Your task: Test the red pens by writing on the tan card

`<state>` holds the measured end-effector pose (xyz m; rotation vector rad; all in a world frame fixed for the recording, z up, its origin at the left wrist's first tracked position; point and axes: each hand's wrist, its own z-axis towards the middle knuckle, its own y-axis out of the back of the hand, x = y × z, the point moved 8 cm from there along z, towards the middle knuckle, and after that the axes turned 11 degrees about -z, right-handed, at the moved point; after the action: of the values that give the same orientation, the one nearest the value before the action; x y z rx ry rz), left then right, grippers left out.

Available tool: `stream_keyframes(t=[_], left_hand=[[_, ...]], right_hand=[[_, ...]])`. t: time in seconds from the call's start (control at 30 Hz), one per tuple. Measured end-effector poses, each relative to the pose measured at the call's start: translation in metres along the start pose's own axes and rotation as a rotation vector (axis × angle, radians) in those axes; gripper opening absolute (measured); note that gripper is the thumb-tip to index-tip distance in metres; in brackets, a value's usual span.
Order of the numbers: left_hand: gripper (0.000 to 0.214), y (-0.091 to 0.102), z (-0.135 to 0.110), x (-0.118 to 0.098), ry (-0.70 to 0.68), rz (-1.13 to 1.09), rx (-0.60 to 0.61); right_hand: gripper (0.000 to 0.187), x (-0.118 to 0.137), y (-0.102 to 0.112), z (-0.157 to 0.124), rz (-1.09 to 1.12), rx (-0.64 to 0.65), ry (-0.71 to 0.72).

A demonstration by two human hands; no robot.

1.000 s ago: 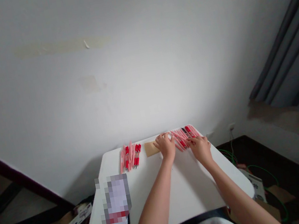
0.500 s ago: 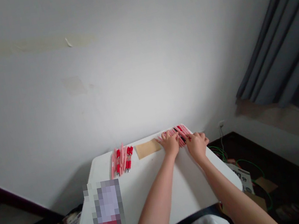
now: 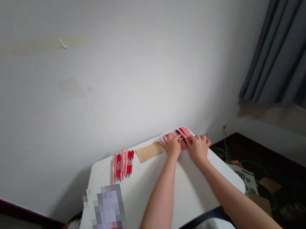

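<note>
A row of pink pens (image 3: pixel 185 131), with some red and black ones among them, lies at the far right corner of the white table (image 3: pixel 145 206). My left hand (image 3: pixel 172 145) lies over the left part of this row, fingers bent down on the pens and thumb reaching right. Close beside it, my right hand (image 3: pixel 198 146) grips at the near right end of the row with its fingers curled. Both hands hide part of the pens, and the exact ones under the fingertips cannot be made out.
Left of my hands, a tan piece of paper or card (image 3: pixel 149 152) lies flat. Farther left is a second group of pink and red pens (image 3: pixel 123 165). A blurred-out object (image 3: pixel 108 221) lies at the table's left. Boxes and green cables (image 3: pixel 253 165) are on the floor at right.
The view has shifted slightly. My hands stay on the same row of pens, and the right hand's fingers have moved a little along it.
</note>
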<state>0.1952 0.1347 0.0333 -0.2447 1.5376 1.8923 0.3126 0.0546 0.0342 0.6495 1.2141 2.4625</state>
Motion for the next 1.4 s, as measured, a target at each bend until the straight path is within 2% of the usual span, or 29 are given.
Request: stream_keyframes(t=[0.3, 0.67, 0.83, 1.1, 1.4], left_hand=[[0.029, 0.003, -0.002, 0.004, 0.019, 0.015, -0.051], [0.035, 0.033, -0.023, 0.017, 0.092, 0.086, -0.222], [0.033, 0.04, -0.029, 0.022, 0.137, 0.113, -0.251], [0.038, 0.034, -0.028, 0.026, 0.109, 0.088, -0.205], [0.038, 0.027, -0.019, 0.014, 0.125, 0.09, -0.185]], right_hand=[[0.026, 0.003, 0.002, -0.002, -0.027, 0.035, 0.011], [0.026, 0.001, 0.002, -0.003, 0.003, 0.049, 0.002], [0.025, 0.0, 0.004, -0.004, -0.004, 0.041, -0.001], [0.027, -0.002, 0.006, -0.005, 0.013, 0.024, -0.024], [0.03, -0.002, 0.007, -0.005, 0.001, -0.002, -0.031]])
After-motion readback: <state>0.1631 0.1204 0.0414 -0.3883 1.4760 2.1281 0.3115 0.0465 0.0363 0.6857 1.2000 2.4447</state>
